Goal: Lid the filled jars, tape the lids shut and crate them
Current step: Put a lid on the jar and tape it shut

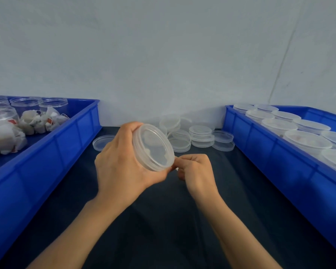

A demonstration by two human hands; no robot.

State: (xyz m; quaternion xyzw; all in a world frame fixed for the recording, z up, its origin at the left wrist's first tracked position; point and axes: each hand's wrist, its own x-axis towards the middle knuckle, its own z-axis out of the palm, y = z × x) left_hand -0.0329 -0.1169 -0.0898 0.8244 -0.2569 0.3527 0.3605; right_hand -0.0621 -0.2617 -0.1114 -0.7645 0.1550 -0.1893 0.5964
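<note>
Two blue crates flank you: the left crate with open filled jars, the right crate with lidded ones. Your left hand grips a lidded jar above the dark tabletop; your right hand pinches something small at its rim

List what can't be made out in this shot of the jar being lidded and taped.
Head view only:
- Body of the held jar: hidden behind the left hand, so its fill is unreadable.
- What the right hand pinches at the lid's rim: too small and blurred to identify.
- Left crate: cut off by the left edge, so the open jars can't be counted.
- Right crate: cut off at the right edge; contents under the frosted lids unclear.
</note>
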